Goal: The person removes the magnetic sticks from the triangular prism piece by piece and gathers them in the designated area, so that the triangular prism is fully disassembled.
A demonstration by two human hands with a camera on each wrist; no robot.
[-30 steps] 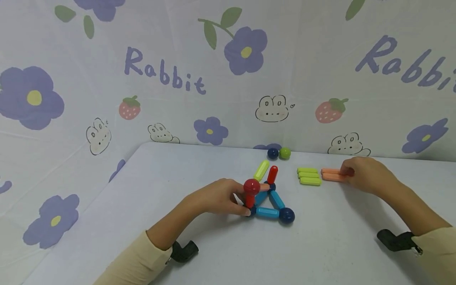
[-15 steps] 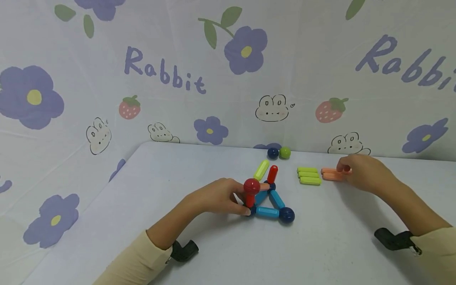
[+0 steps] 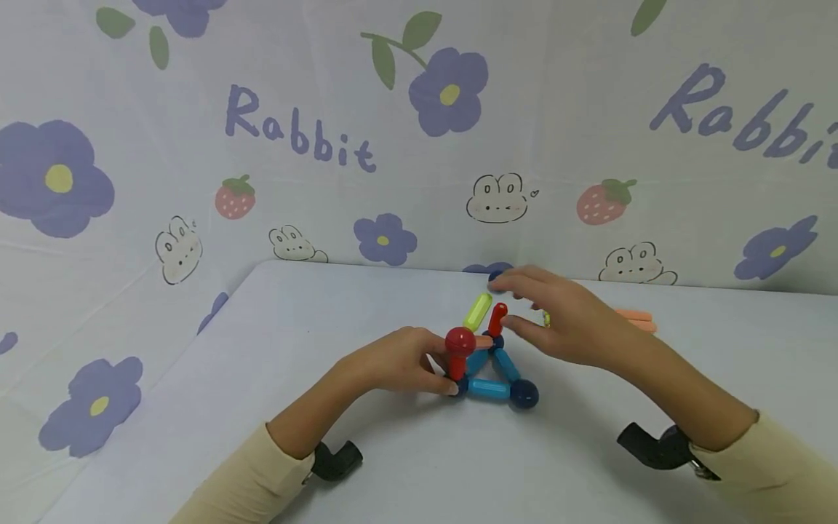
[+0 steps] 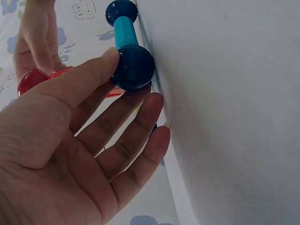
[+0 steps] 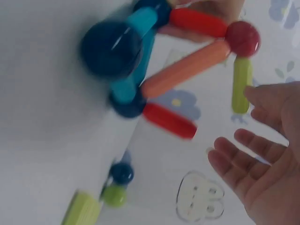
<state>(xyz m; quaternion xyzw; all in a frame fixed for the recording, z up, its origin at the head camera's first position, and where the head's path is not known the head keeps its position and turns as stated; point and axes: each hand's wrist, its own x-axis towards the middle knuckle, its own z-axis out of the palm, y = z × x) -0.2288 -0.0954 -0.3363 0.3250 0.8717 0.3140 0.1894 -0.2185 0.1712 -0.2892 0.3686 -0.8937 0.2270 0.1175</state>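
My left hand point(image 3: 399, 364) pinches a dark blue ball point(image 4: 133, 68) at the near-left corner of a magnetic stick-and-ball frame. Light blue sticks point(image 3: 489, 390) and dark blue balls point(image 3: 524, 394) form its triangular base. One red stick point(image 5: 199, 22) carries a red ball point(image 3: 460, 341); another red stick point(image 3: 497, 319) rises with a bare end. An orange stick point(image 5: 185, 69) slants to the red ball, and a yellow-green stick point(image 5: 241, 86) projects from it. My right hand point(image 3: 566, 320) is beside the frame, fingers spread. Its thumb overlaps the yellow-green stick in the right wrist view; contact is unclear.
Two orange sticks point(image 3: 636, 320) lie on the white table point(image 3: 419, 466) to the right. Loose yellow-green sticks point(image 5: 82, 208) are mostly hidden behind my right hand in the head view. A dark blue ball point(image 5: 122, 173) and a green ball point(image 5: 115, 195) sit near the patterned cloth point(image 3: 294, 204).
My right hand has left the orange sticks and moved left to the frame, its fingers spreading. The left hand keeps its hold on the corner ball.
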